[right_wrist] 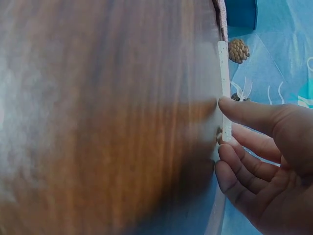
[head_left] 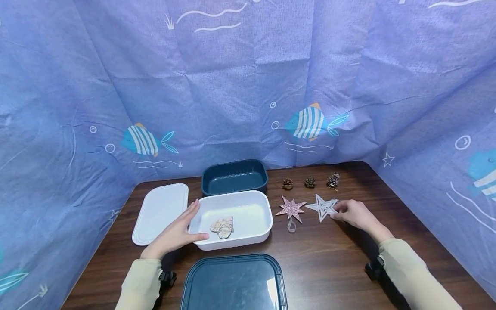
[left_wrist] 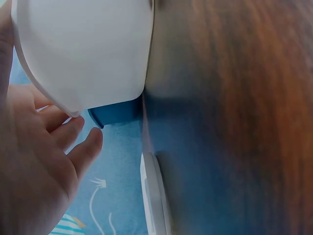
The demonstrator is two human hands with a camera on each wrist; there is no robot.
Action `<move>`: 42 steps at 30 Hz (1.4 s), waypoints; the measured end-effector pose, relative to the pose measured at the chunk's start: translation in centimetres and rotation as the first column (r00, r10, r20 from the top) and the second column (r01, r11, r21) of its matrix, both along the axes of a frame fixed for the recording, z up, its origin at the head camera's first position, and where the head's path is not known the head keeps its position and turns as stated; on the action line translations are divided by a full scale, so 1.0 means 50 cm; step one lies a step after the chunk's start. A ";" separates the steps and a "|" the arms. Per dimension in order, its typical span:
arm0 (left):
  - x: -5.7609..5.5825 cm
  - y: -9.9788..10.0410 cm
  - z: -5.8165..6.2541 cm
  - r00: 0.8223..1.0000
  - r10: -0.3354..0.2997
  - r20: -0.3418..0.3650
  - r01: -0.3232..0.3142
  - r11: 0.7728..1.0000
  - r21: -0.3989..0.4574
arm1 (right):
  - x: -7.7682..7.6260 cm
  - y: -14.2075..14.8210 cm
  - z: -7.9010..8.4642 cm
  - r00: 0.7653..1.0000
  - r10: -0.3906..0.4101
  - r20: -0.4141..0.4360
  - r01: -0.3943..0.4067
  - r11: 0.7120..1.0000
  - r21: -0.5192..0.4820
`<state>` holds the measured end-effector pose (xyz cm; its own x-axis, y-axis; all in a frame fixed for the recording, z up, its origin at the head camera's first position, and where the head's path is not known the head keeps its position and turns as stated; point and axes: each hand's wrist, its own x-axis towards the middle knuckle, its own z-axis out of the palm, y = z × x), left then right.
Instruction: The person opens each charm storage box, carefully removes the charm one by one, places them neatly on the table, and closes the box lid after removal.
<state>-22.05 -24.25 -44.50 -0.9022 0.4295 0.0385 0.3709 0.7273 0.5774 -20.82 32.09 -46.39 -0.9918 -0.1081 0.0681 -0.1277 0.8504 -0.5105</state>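
The grip of the right hand (head_left: 354, 214) pinches a silver openwork star (head_left: 323, 208), at three o'clock of a pink glittery star (head_left: 290, 209). The grip of the left hand (head_left: 176, 231) is spread; it touches a white rectangular plastic box (head_left: 240, 244) at its nine-o'clock end.

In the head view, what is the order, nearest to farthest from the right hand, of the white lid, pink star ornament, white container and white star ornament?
1. White star ornament: pinched by the right hand.
2. Pink star ornament: just left of it.
3. White container: left of both ornaments.
4. White lid: left of the container.
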 end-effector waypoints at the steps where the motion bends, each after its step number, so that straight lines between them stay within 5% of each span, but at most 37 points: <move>1: 0.000 0.000 0.000 1.000 0.001 -0.001 -0.001 1.000 0.000 | 0.000 -0.001 0.000 1.000 0.000 0.000 0.000 1.000 0.000; 42: 0.001 -0.002 -0.005 1.000 0.000 -0.010 0.000 1.000 0.014 | -0.010 0.019 0.013 0.997 -0.006 0.075 0.009 0.999 -0.032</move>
<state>-22.00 -24.36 -44.77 -0.9017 0.4291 0.0538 0.3771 0.7194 0.5834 -21.34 33.01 -45.72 -0.9950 -0.0996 -0.0033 -0.0817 0.8341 -0.5456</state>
